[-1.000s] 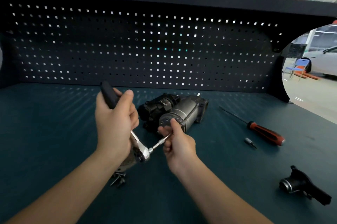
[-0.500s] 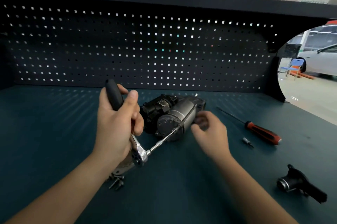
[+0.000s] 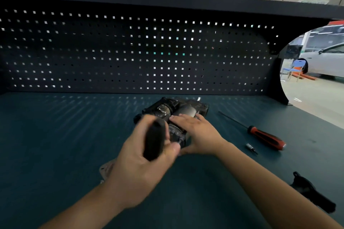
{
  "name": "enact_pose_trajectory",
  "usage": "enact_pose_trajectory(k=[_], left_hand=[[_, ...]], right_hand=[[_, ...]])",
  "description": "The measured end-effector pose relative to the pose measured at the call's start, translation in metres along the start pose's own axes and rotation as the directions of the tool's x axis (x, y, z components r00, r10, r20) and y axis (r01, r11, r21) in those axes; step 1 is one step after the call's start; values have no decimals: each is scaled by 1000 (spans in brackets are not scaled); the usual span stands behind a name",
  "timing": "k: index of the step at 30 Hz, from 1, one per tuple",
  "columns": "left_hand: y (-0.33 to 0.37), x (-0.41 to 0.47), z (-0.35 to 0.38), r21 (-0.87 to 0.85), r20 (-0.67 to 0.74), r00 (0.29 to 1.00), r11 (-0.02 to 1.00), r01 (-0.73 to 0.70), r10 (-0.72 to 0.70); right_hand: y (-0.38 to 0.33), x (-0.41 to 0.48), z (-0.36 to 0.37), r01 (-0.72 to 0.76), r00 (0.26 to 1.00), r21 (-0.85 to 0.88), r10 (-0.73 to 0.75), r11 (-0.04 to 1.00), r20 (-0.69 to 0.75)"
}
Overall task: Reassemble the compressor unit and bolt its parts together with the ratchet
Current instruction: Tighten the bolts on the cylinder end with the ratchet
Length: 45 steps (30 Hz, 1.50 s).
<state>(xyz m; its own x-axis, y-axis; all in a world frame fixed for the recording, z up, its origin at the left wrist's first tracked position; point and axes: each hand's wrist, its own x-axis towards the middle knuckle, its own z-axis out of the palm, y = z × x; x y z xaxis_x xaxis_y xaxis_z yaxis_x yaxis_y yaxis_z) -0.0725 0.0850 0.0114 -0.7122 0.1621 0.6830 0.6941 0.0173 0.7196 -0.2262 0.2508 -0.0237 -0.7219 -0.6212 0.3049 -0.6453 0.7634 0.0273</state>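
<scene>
Bolting seemed unfinished; left hand [image 3: 141,169] gripped the ratchet [image 3: 154,139]; right hand [image 3: 199,133] pressed flat on the compressor [image 3: 188,109]. One black part [image 3: 312,197] lay apart.

The left hand [image 3: 141,165] and the ratchet [image 3: 154,139] it grips are blurred, the tool's head hidden. The right hand [image 3: 197,133] covers part of the compressor [image 3: 167,109].

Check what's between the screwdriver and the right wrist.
One small bit, lying close to the screwdriver handle. Head view shows it.
</scene>
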Motion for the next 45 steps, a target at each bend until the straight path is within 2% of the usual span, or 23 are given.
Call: enact_pose_trajectory(k=[3,5,7,8,9,10,11,12,13,14,15,16,17,18,20,23,27,31,34,36,39,42,45], left_hand=[[-3,-10,6,388,218,969,902,-191,112],[-4,-14,10,455,458,889,852,-260,27],[-10,-16,10,443,578,816,847,-295,-18],[-11,-15,9,464,535,844,825,-323,30],[-12,-14,6,478,426,899,818,-321,104],[-13,-12,1,463,228,959,847,-261,171],[-14,-9,-5,363,-40,987,922,-134,159],[-17,-4,-14,154,-312,949,988,5,43],[-22,1,-24,-121,-493,856,987,107,-154],[-29,3,-33,-392,-563,735,905,166,-378],[-36,2,-39,-599,-555,611,781,179,-565],[-41,-2,-41,-729,-515,512,666,160,-687],[-43,-4,-39,-802,-471,450,581,141,-759],[-43,-4,-37,-831,-445,430,541,129,-785],[-40,-3,-33,-829,-444,474,550,106,-760],[-26,4,-31,-781,-449,609,618,89,-654],[-7,2,-16,-489,-455,807,863,127,-377],[-1,-9,1,-201,-248,955,973,114,-163],[-4,-18,6,126,-58,997,990,66,-59],[-4,-16,0,133,-74,995,988,73,-63],[-9,-7,-15,-77,-294,938,983,169,-184],[-24,-5,-33,-398,-497,760,888,229,-419],[-38,-4,-42,-763,-458,547,625,162,-701]], right_hand=[[1,1,1,17,999,19,-16,1000,-49],[1,0,-1,23,999,21,-23,999,-36],[2,0,0,28,999,26,-27,999,-37],[1,1,0,25,999,29,-23,999,-43],[1,0,1,20,999,31,-19,999,-47],[0,0,1,14,999,33,-12,999,-47],[-1,-1,1,8,999,37,-7,999,-42],[-2,-2,1,4,999,43,-3,999,-38],[-2,-3,0,2,999,46,0,999,-35],[-3,-3,0,-1,999,47,2,999,-34],[-3,-4,0,-4,1000,49,5,999,-31],[-4,-4,0,-6,1000,54,7,999,-28],[-4,-4,0,-7,1000,56,8,998,-27],[-4,-4,0,-5,1000,56,7,998,-27],[-4,-4,-1,-3,1000,55,4,998,-24],[-4,-3,0,-7,1000,77,8,997,-18],[-4,0,-2,1,1000,68,0,998,-18],[-4,2,-4,5,1000,39,-5,999,-17],[-4,1,-3,6,999,42,-5,999,-34],[-5,3,-4,2,999,32,-1,1000,-43],[-5,6,-8,-2,999,36,3,999,-34],[-3,5,-10,-1,999,45,-1,999,54],[-2,12,-14,10,989,-81,2,997,147]])
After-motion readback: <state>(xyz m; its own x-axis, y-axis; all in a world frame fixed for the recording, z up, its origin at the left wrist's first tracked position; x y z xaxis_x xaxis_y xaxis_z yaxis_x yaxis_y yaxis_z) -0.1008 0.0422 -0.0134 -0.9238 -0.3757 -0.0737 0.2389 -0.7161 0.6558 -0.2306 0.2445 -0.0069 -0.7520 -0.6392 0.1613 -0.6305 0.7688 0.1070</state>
